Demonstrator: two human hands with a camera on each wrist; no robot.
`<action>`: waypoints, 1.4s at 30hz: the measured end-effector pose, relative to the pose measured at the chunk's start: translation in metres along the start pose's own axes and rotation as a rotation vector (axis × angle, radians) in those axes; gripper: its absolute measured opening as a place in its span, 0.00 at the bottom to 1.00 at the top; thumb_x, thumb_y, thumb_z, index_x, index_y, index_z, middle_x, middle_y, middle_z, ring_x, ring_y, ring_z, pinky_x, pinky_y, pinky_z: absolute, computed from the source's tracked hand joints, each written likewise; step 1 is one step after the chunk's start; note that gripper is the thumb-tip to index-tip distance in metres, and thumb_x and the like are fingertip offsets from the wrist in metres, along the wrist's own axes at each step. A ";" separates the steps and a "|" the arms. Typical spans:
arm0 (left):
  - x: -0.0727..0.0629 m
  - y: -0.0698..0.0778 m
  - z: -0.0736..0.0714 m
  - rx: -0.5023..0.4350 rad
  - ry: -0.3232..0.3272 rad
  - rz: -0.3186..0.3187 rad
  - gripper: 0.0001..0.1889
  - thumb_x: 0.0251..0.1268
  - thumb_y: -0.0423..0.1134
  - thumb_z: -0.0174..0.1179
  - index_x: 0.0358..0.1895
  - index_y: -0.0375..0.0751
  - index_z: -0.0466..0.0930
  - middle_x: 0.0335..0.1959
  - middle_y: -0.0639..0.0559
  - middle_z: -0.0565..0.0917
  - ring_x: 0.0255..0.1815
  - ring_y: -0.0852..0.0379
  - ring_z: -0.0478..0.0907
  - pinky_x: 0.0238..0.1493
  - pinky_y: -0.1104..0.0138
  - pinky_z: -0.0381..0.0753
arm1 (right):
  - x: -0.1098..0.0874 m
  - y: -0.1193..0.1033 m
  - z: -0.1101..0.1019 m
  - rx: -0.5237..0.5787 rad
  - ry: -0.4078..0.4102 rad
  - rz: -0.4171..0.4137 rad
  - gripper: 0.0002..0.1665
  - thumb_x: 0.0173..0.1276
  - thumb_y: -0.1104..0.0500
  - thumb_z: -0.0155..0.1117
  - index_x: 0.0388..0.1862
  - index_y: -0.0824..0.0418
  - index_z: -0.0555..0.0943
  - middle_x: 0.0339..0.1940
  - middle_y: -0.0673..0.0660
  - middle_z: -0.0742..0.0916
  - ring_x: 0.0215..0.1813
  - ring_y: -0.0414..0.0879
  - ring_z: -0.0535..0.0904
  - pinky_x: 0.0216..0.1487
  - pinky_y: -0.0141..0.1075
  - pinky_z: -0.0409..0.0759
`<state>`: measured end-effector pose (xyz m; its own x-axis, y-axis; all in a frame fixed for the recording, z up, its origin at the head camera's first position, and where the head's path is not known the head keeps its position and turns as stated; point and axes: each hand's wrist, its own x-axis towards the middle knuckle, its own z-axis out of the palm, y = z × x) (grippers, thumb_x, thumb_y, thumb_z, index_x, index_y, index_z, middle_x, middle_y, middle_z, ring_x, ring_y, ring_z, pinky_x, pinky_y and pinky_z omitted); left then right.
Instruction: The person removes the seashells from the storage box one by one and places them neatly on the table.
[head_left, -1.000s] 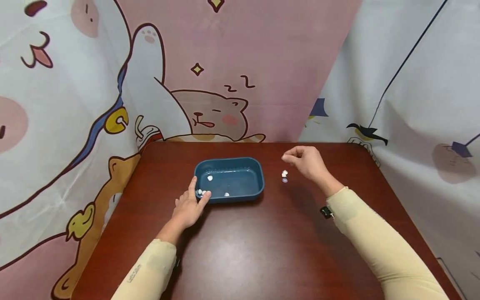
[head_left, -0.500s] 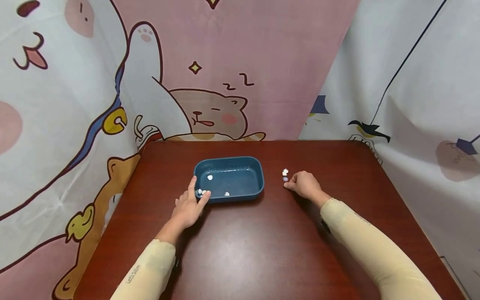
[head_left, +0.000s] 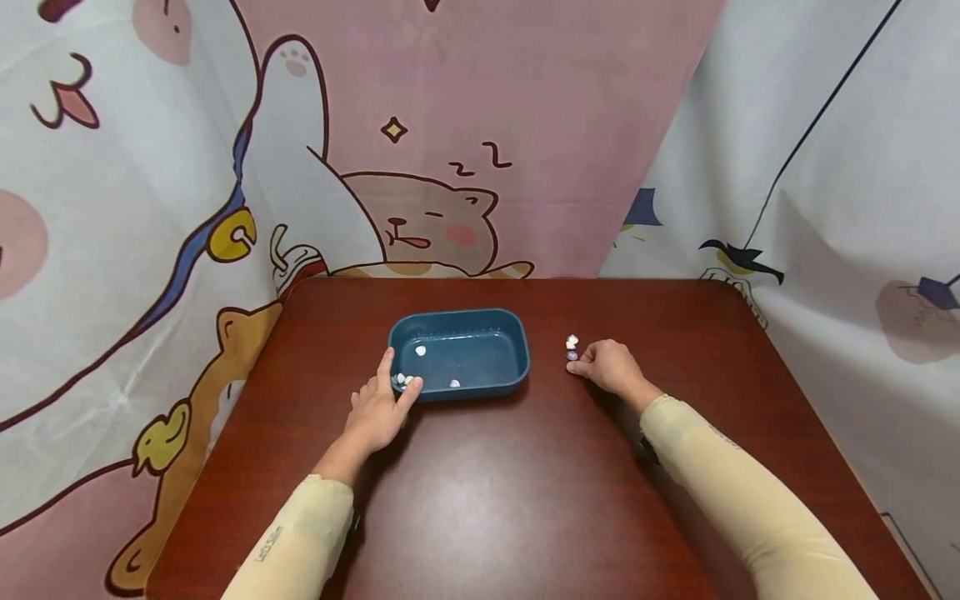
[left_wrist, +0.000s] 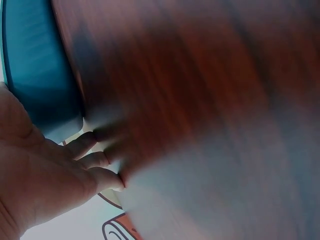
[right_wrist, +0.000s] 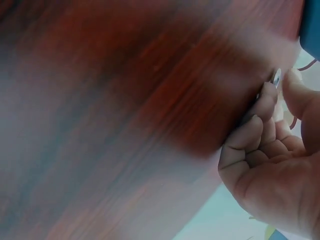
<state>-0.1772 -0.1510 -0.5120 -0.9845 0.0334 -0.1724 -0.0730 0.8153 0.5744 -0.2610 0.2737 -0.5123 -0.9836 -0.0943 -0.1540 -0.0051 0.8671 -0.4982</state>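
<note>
A dark blue rectangular tray [head_left: 465,391] stands on the table, with several small white shells [head_left: 421,351] inside. My left hand [head_left: 373,414] rests at the tray's near left corner, thumb and fingers spread over the rim; in the left wrist view its other fingertips reach the table beside the tray. Right of the tray, my right hand [head_left: 611,367] is low at the table with fingers curled. Thumb and index finger close around a small purple, shell-like piece [head_left: 572,356], its shiny face showing between their tips in the right wrist view. White shells [head_left: 572,342] lie just beyond it.
The reddish-brown wooden table [head_left: 480,500] extends to a cartoon-printed cloth [head_left: 525,150] hanging behind and at both sides. The tray's wall [right_wrist: 311,32] shows at the upper right in the right wrist view.
My right hand has come down from above the shells to the purple piece, whose face now looks more purple. The left hand stays on the tray.
</note>
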 end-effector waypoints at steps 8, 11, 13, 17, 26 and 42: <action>0.000 0.001 0.001 -0.001 0.008 -0.002 0.49 0.79 0.77 0.37 0.89 0.55 0.30 0.83 0.27 0.60 0.84 0.26 0.56 0.83 0.29 0.42 | 0.000 0.006 -0.003 0.030 0.029 -0.029 0.30 0.85 0.40 0.56 0.32 0.62 0.86 0.26 0.55 0.90 0.31 0.47 0.79 0.36 0.37 0.72; 0.000 0.000 0.001 0.003 0.008 -0.006 0.49 0.79 0.76 0.37 0.89 0.57 0.29 0.84 0.28 0.60 0.85 0.27 0.55 0.84 0.29 0.42 | 0.000 0.008 -0.002 0.035 0.019 -0.023 0.31 0.85 0.39 0.55 0.33 0.61 0.86 0.27 0.55 0.89 0.32 0.47 0.79 0.37 0.38 0.73; 0.001 0.000 0.001 -0.001 0.007 -0.004 0.48 0.80 0.74 0.39 0.89 0.56 0.29 0.84 0.28 0.60 0.85 0.27 0.55 0.84 0.29 0.41 | 0.000 0.008 -0.002 0.038 0.012 -0.020 0.31 0.85 0.38 0.55 0.33 0.62 0.85 0.27 0.54 0.88 0.33 0.47 0.79 0.38 0.38 0.73; 0.001 0.000 0.001 -0.006 0.008 -0.005 0.48 0.81 0.72 0.41 0.89 0.57 0.28 0.84 0.29 0.60 0.85 0.28 0.55 0.84 0.30 0.41 | -0.001 0.009 -0.001 0.044 0.017 -0.015 0.31 0.84 0.38 0.56 0.34 0.62 0.85 0.27 0.54 0.88 0.32 0.47 0.79 0.38 0.38 0.73; 0.002 -0.001 0.000 -0.012 0.018 0.003 0.48 0.80 0.74 0.40 0.89 0.56 0.29 0.83 0.29 0.61 0.85 0.28 0.56 0.84 0.29 0.42 | -0.002 0.004 -0.005 0.039 0.016 -0.032 0.30 0.84 0.39 0.57 0.34 0.62 0.86 0.27 0.54 0.88 0.31 0.47 0.78 0.35 0.37 0.72; -0.003 -0.001 0.003 0.004 -0.002 -0.003 0.49 0.80 0.74 0.39 0.89 0.56 0.27 0.84 0.29 0.59 0.85 0.28 0.55 0.84 0.29 0.41 | 0.000 -0.091 -0.027 0.140 0.368 -0.263 0.21 0.81 0.43 0.64 0.50 0.61 0.84 0.41 0.59 0.89 0.41 0.54 0.82 0.45 0.48 0.80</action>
<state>-0.1738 -0.1506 -0.5146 -0.9838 0.0324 -0.1761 -0.0752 0.8178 0.5705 -0.2655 0.2081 -0.4444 -0.9508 -0.1001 0.2931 -0.2632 0.7602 -0.5940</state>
